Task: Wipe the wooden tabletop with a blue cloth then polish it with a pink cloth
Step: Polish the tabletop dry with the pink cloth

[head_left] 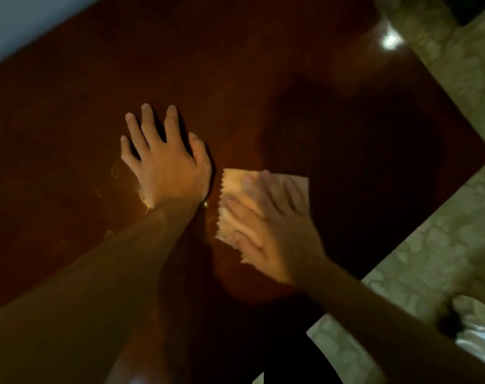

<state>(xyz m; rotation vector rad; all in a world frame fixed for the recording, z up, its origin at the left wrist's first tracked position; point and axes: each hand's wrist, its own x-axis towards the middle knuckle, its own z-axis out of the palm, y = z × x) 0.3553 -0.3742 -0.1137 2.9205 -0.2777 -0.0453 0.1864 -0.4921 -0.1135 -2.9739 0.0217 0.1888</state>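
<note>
On the dark reddish-brown glossy wooden tabletop [235, 65], the right hand [266, 225] presses flat, fingers straight, on a pale pink folded cloth with a zigzag edge [233, 184]. Just left of the cloth, the left hand [166, 162] rests palm-down with fingers spread, holding nothing. The tabletop's right edge borders patterned pale flooring [457, 203].

Dim, warm light; glare spot [390, 40] on the glossy tabletop [235, 65] far right; right hand [266, 234] motion-blurred; deep shadows beside both arms; edges soft, tilted
</note>
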